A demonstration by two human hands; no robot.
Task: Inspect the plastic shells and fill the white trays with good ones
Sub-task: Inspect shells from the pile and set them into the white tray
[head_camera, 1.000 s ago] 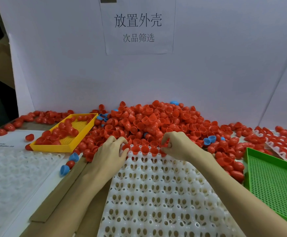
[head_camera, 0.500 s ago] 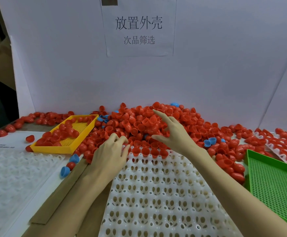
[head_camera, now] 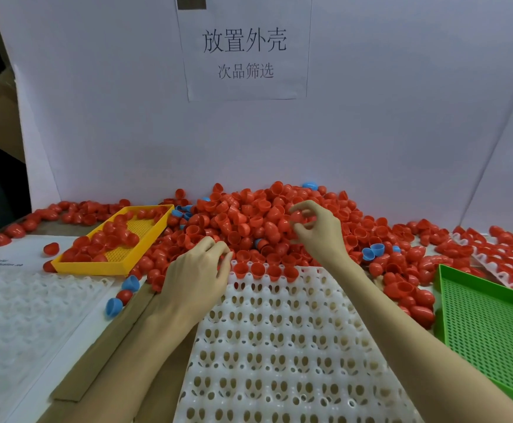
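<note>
In the head view, a large heap of red shells (head_camera: 249,221) was seen piled against the white backboard (head_camera: 371,123), with a few blue shells (head_camera: 373,251) mixed in. A white tray (head_camera: 282,346) with many holes lay in front of the heap, and a short row of red shells (head_camera: 266,270) was seated along its far edge. The left hand (head_camera: 195,279) was rested at the tray's far left corner, fingers curled down at the edge of the heap; whether anything was pinched could not be told. The right hand (head_camera: 318,230) was raised over the heap, and 1 red shell (head_camera: 298,219) was held between its thumb and curled fingers.

A yellow tray (head_camera: 118,268) partly filled with red shells sat to the left of the heap, and a green tray (head_camera: 490,331) lay to the right of the white tray. A second white tray (head_camera: 20,309) was seen at the left, on white paper. Another white tray (head_camera: 511,261), filled with red shells, was visible at the far right. A paper sign (head_camera: 244,53) with printed characters was fixed to the backboard.
</note>
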